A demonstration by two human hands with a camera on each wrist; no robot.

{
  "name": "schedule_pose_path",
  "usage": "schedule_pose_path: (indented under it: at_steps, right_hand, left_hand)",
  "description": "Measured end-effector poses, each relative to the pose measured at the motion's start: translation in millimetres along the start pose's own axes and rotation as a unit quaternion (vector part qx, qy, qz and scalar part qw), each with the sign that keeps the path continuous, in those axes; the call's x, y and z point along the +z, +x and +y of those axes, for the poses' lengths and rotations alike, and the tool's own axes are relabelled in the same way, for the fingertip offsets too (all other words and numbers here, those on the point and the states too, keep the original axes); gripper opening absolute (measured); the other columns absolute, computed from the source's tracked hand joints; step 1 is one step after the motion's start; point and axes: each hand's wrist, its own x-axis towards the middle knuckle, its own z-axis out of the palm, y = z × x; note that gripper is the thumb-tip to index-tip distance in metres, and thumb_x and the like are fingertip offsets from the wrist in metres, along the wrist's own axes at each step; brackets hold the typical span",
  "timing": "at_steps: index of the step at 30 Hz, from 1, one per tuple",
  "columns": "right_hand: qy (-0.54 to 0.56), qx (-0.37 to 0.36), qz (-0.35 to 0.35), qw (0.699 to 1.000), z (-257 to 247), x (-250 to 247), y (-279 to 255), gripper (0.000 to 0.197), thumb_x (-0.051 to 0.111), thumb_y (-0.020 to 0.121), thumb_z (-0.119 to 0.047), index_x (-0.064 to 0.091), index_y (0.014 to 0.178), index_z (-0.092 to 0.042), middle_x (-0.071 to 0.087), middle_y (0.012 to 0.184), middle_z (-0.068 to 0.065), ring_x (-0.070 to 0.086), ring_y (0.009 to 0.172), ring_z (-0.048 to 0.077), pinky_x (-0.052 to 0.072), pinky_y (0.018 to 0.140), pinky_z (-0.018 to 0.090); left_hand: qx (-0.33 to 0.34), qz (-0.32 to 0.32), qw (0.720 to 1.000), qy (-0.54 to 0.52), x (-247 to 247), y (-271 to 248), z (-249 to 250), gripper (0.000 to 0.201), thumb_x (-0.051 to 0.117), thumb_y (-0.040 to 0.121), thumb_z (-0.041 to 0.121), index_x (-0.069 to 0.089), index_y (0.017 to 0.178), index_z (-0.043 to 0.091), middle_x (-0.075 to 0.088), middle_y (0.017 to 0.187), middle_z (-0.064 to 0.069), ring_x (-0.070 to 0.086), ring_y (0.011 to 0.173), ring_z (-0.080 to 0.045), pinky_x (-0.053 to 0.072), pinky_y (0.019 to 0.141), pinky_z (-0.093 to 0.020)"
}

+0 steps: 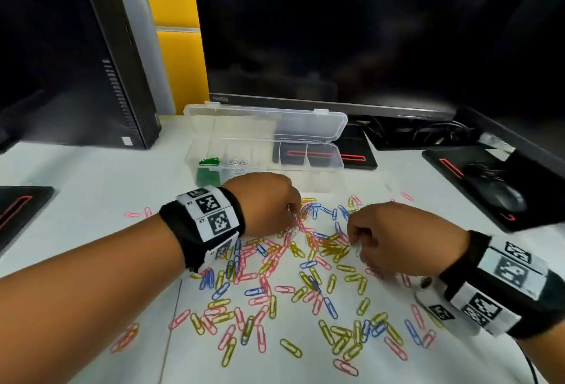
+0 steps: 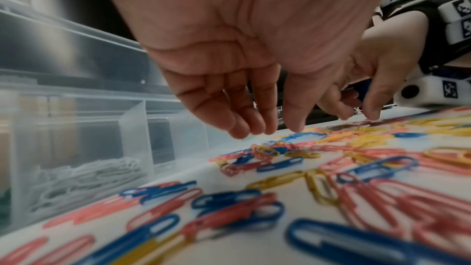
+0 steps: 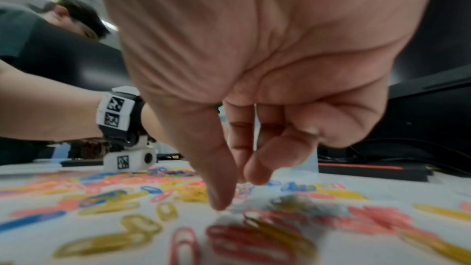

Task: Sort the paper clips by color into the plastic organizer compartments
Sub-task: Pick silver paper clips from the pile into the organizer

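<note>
Pink, yellow and blue paper clips [image 1: 305, 261] lie scattered over the white table [image 1: 91, 175]. The clear plastic organizer [image 1: 324, 166] stands open behind them, with green clips [image 1: 209, 166] in its leftmost compartment and pale clips [image 1: 238, 162] in the one beside it. My left hand [image 1: 293, 212] hovers at the pile's far edge. In the left wrist view its fingers [image 2: 244, 126] point down, relaxed, just above the clips [image 2: 280, 160], holding nothing I can see. My right hand [image 1: 351, 236] is bent over the pile's right side. Its thumb [image 3: 219, 198] touches the table and its fingers [image 3: 257, 172] are bent close by.
A dark monitor [image 1: 336, 31] and its base [image 1: 357, 154] stand behind the organizer, with a computer tower [image 1: 76, 62] at the left. A mouse [image 1: 507, 200] sits on a black pad [image 1: 449, 157] at the right. Another black pad [image 1: 21, 209] lies at the left edge.
</note>
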Motion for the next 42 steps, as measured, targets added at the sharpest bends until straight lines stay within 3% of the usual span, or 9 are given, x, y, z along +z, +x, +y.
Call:
schedule_pose_path:
  at_steps: [6,10,13,17,21,24,30,35,42]
  right_hand:
    - [0.013,0.024,-0.035,0.999,7,2,8,0.013,0.059,0.086,-0.022,0.060,0.077,-0.031,0.062,0.082,-0.011,0.056,0.078,0.009,0.039,0.064,0.020]
    - [0.019,0.011,-0.023,0.999,5,7,10,0.010,0.058,0.082,-0.024,0.053,0.073,-0.024,0.060,0.083,-0.003,0.050,0.070,0.013,0.041,0.062,0.027]
    - [0.040,0.003,0.035,0.999,3,1,9,0.015,0.061,0.081,-0.022,0.050,0.071,-0.025,0.059,0.078,-0.004,0.051,0.068,0.014,0.043,0.062,0.030]
    - [0.115,-0.037,0.120,0.985,-2,-15,14,0.019,0.059,0.082,-0.015,0.060,0.084,-0.034,0.060,0.069,-0.014,0.055,0.064,0.006,0.049,0.062,0.026]
    - [0.157,-0.025,0.023,0.987,-11,-25,37,0.018,0.053,0.091,-0.014,0.063,0.079,-0.022,0.056,0.064,-0.013,0.047,0.058,0.003,0.037,0.057,0.017]
    - [0.182,0.005,-0.021,0.983,-16,-25,57,0.020,0.053,0.092,-0.013,0.051,0.073,-0.016,0.049,0.066,-0.006,0.042,0.060,0.011,0.036,0.059,0.028]
    - [0.091,-0.018,0.054,0.994,-27,-17,75,0.010,0.062,0.091,-0.026,0.062,0.084,-0.033,0.052,0.068,-0.015,0.048,0.064,0.000,0.032,0.057,0.018]
    - [0.035,0.003,0.053,0.998,-33,-10,83,0.009,0.059,0.096,-0.041,0.061,0.095,-0.033,0.062,0.096,-0.008,0.057,0.087,0.015,0.040,0.071,0.028]
    - [0.034,0.002,0.051,0.998,-31,-7,85,0.007,0.058,0.096,-0.027,0.063,0.094,-0.032,0.058,0.092,-0.010,0.056,0.090,0.016,0.037,0.065,0.026]
  left_hand:
    - [-0.068,0.027,0.997,-0.003,8,9,-14,0.021,0.054,0.096,0.037,0.067,0.113,0.031,0.051,0.098,0.011,0.054,0.093,-0.014,0.041,0.076,-0.027]
    - [-0.050,0.003,0.999,-0.001,9,14,-8,0.027,0.055,0.094,0.052,0.064,0.114,0.036,0.050,0.099,0.011,0.051,0.090,-0.013,0.043,0.077,-0.029]
    - [-0.040,-0.002,0.999,0.036,11,15,-1,0.030,0.058,0.088,0.061,0.056,0.093,0.032,0.053,0.095,0.009,0.051,0.083,-0.016,0.044,0.071,-0.031]
    - [-0.054,-0.020,0.998,0.040,11,15,-6,0.027,0.054,0.095,0.049,0.056,0.086,0.024,0.060,0.094,0.002,0.054,0.082,-0.020,0.044,0.069,-0.030]
    - [-0.080,-0.005,0.997,0.013,11,17,-17,0.019,0.050,0.097,0.036,0.065,0.099,0.024,0.064,0.105,0.003,0.058,0.087,-0.019,0.046,0.069,-0.029]
    - [-0.085,0.005,0.996,-0.006,9,16,-15,0.011,0.055,0.096,0.033,0.062,0.103,0.029,0.058,0.108,0.006,0.053,0.086,-0.015,0.036,0.059,-0.024]
    - [-0.032,-0.048,0.998,-0.030,11,13,-9,0.036,0.068,0.081,0.062,0.064,0.080,0.026,0.063,0.085,0.008,0.059,0.077,-0.012,0.053,0.071,-0.032]
    - [-0.038,-0.057,0.995,-0.069,11,16,-13,0.027,0.076,0.078,0.052,0.068,0.082,0.027,0.065,0.084,0.012,0.061,0.078,-0.008,0.051,0.070,-0.027]
    - [-0.054,-0.036,0.994,-0.083,10,10,-22,0.018,0.068,0.088,0.043,0.074,0.091,0.027,0.067,0.087,0.010,0.061,0.080,-0.011,0.051,0.073,-0.025]
